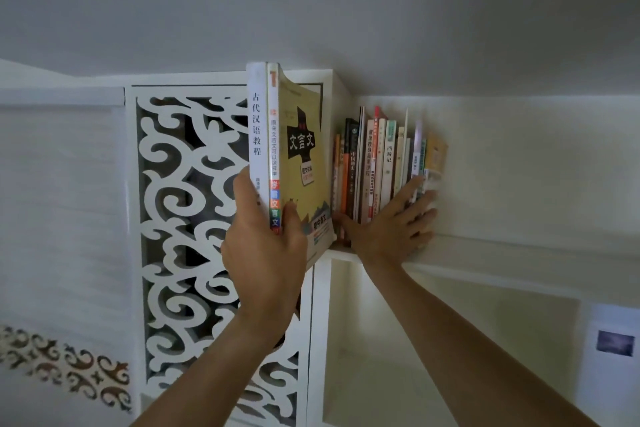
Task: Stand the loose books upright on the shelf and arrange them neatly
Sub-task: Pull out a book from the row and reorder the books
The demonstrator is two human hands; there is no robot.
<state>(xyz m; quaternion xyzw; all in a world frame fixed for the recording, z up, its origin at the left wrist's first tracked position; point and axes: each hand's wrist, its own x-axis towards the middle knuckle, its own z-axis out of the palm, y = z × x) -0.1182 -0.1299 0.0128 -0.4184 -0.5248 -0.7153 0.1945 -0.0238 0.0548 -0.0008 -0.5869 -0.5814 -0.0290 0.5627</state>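
My left hand (265, 246) grips two books upright by their lower ends: a white-spined book (258, 121) and a yellow-covered book (304, 149). They hang in front of the shelf's left end. Several books (377, 163) stand upright in a row on the high white shelf (485, 246). My right hand (394, 222) lies with spread, straight fingers against the lower spines of that row, reaching toward its right end. The right end of the row is blurred.
A white carved lattice panel (180, 204) forms the shelf unit's left side. A compartment (433, 340) lies below the shelf. The ceiling is close above the books. A patterned wall border (65, 371) shows at lower left.
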